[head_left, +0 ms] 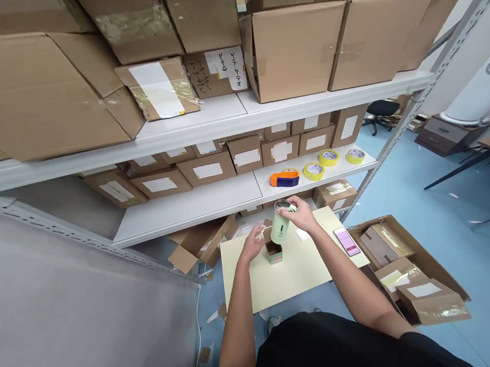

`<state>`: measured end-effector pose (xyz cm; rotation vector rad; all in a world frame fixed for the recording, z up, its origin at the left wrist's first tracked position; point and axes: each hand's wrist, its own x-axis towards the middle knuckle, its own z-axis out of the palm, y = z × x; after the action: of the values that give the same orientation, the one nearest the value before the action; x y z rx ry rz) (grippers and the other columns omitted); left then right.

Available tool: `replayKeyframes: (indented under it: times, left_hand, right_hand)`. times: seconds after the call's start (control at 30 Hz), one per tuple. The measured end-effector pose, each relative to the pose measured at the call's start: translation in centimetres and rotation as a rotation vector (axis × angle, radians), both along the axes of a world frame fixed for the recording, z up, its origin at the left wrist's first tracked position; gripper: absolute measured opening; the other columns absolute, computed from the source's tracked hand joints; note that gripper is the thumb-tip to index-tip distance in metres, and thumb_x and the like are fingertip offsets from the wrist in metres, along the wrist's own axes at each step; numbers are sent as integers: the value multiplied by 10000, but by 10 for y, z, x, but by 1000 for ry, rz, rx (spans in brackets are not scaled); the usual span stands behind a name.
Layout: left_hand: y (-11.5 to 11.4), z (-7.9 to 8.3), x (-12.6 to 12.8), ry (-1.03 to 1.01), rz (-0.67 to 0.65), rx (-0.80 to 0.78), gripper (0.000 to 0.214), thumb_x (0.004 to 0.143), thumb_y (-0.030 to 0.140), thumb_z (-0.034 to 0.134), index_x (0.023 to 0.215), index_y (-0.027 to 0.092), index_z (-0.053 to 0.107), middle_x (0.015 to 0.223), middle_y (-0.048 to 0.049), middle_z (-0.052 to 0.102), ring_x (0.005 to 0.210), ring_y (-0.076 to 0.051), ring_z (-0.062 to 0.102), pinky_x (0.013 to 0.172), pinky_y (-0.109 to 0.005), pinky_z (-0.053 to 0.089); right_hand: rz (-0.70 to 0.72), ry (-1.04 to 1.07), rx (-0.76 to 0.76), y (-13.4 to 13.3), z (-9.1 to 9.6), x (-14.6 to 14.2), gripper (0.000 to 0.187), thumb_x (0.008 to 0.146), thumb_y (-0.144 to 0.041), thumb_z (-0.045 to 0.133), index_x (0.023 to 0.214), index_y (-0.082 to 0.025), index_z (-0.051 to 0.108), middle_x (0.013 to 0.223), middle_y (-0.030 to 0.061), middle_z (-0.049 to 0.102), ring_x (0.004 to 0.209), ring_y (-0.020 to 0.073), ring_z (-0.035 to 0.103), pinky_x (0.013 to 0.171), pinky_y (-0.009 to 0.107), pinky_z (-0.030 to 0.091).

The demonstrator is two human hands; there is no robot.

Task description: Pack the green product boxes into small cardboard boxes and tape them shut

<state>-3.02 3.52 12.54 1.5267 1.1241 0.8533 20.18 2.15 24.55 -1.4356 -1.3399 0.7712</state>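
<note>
1. Gripping the green bottle (280,230) near its top, my right hand (302,214) hides part of it; the bottle tilts at the mouth of the small box (275,258), whose inside shows only partly.
2. My left hand (252,244) is open beside the box; I can't tell whether it touches.
3. The pale yellow counter (302,275) stands on a blue floor (401,184), before a shelf (185,212).

Black top (326,353) — short sleeves (423,349)
</note>
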Motion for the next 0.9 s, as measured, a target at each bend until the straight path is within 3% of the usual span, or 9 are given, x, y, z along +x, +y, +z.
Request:
replayKeyframes:
  times: [0.07,0.13,0.27,0.37,0.5,0.57,0.63,0.77,0.9]
  left_hand:
    - [-4,39,11,-59,70,116,641,914,387,694,1518,268,520,1475,-146,607,1397,-287,556,1115,-453,479]
    - [-11,73,32,-50,85,255,793,828,386,804,1549,292,488,1519,-126,556,1336,-283,587,1071,-422,518]
    - [-18,112,64,18,260,375,831,680,315,918,1451,262,615,1327,-108,658,1176,-285,655,1027,-414,545]
    - [-10,117,61,-128,305,286,949,673,319,929,1532,223,538,1237,-107,705,1121,-265,687,1016,-392,548]
    - [6,117,46,-403,200,92,1159,706,393,925,1666,199,304,1305,-141,699,1150,-251,690,1028,-373,539]
    - [11,118,46,-466,137,7,1216,742,452,902,1698,204,193,1336,-162,686,1160,-257,687,1017,-383,546]
    - [13,119,52,-483,95,-37,1295,731,457,918,1711,240,101,1416,-175,637,1212,-269,666,1020,-392,548]
    - [16,122,66,-424,181,-40,1435,607,330,1014,1708,304,94,1499,-169,577,1283,-285,628,1076,-418,519]
    - [17,125,69,-466,197,-111,1391,669,307,984,1711,259,63,1306,-157,706,1165,-274,690,1059,-457,531]
  right_hand:
    - [9,5,5,-1,5,-2,430,688,-562,820,887,-213,669,919,31,754,885,237,687,838,347,521]
    - [13,1,12,-3,9,-7,437,679,-568,830,883,-213,679,897,30,753,868,237,687,840,355,528]
    - [54,135,19,-4,11,-11,479,702,-583,837,963,-198,721,952,67,770,906,254,698,870,388,555]
    - [284,401,-35,-6,4,-3,589,759,-558,825,1224,-220,692,1109,90,770,1050,268,709,912,408,574]
    - [583,511,-142,-16,-16,4,907,680,-388,923,1483,-318,507,1215,64,746,1128,263,703,947,430,581]
    - [563,512,-153,-21,-26,0,1005,655,-356,937,1529,-315,440,1190,66,745,1064,262,722,920,437,594]
    - [444,495,-119,-24,-34,-6,1061,643,-361,941,1551,-302,396,1151,64,744,1008,261,730,904,446,600]
    - [224,389,-38,-24,-42,-13,1133,593,-359,969,1553,-274,372,1090,57,736,1005,270,718,950,466,587]
    - [350,464,-122,-24,-43,-6,1097,676,-395,910,1581,-300,298,1083,51,741,978,261,733,891,457,606]
